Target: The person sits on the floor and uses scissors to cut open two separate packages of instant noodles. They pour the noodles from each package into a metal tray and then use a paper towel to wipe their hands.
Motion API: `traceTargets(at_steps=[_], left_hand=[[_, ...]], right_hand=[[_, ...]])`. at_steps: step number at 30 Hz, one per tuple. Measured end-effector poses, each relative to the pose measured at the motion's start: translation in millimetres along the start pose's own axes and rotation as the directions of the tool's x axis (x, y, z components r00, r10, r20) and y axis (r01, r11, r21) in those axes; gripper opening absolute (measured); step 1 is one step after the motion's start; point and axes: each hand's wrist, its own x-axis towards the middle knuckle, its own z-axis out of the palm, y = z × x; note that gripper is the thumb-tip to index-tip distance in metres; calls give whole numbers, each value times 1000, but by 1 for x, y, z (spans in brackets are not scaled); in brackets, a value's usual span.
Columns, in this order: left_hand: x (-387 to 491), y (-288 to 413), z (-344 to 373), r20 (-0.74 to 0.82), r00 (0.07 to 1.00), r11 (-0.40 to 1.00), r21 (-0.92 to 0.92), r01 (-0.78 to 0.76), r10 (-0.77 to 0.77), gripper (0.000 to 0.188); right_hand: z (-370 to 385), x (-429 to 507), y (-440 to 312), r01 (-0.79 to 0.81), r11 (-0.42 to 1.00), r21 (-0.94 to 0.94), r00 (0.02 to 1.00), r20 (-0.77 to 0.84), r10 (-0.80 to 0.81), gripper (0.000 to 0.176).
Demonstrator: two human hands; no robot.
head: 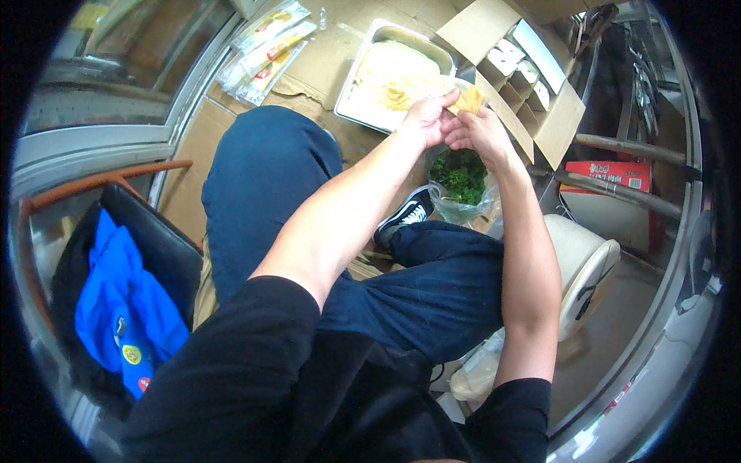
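Note:
A thin yellow sheet of food (pixel 468 99) is held between my left hand (pixel 428 118) and my right hand (pixel 477 130), just off the right corner of a rectangular metal tray (pixel 344 99). Pale yellow strips (pixel 393 89) and a whitish mass lie in the tray. My left hand pinches the sheet's left side; the fingers of my right hand are on its lower edge. Below my hands, a clear plastic bag (pixel 460 213) holds leafy greens (pixel 459 173). Whether the sheet is in a wrapper, I cannot tell.
Several plastic packets (pixel 260 55) lie on cardboard at the upper left. An open cardboard box (pixel 558 124) with dividers stands right of the tray. A white cylindrical container (pixel 579 260) is by my right arm. A blue garment (pixel 124 295) lies on a black chair (pixel 153 231) at left.

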Motion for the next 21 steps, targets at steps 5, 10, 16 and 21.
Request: traceTargets(at_steps=[5, 10, 16, 21], left_hand=[[15, -3, -14, 32, 995, 995, -37, -92, 93, 33], [34, -1, -33, -220, 945, 959, -97, -268, 242, 32], [41, 13, -40, -461, 859, 931, -159, -329, 225, 33], [47, 13, -40, -468, 860, 933, -174, -314, 202, 34]], right_hand=[[8, -10, -9, -17, 987, -162, 999, -49, 10, 31], [17, -17, -16, -41, 982, -185, 999, -19, 38, 32], [22, -29, -21, -53, 962, -266, 999, -6, 53, 32], [26, -41, -27, -109, 956, -273, 994, -60, 97, 32]])
